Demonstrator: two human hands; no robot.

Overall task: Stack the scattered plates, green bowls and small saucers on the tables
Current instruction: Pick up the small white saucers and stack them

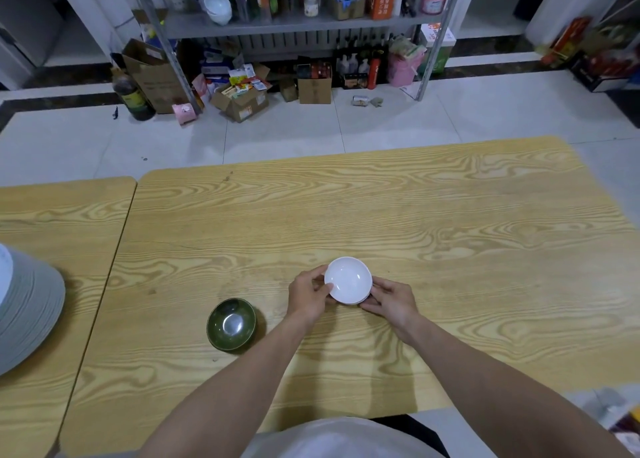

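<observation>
At desk centre, fingers [318, 273] of the left hand [306, 296] curl round the 9 o'clock rim of the white saucers [348, 279], thumb on the top edge. The right hand [393, 301] grips the 4 o'clock rim. Can't tell if the saucers sit on the desk [450, 222] or just above it. One green bowl [231, 323], upright, at 8 o'clock from the hands, not touching. Grey plate stack [31, 305] on the second desk [69, 215], far out at 9 o'clock.
</observation>
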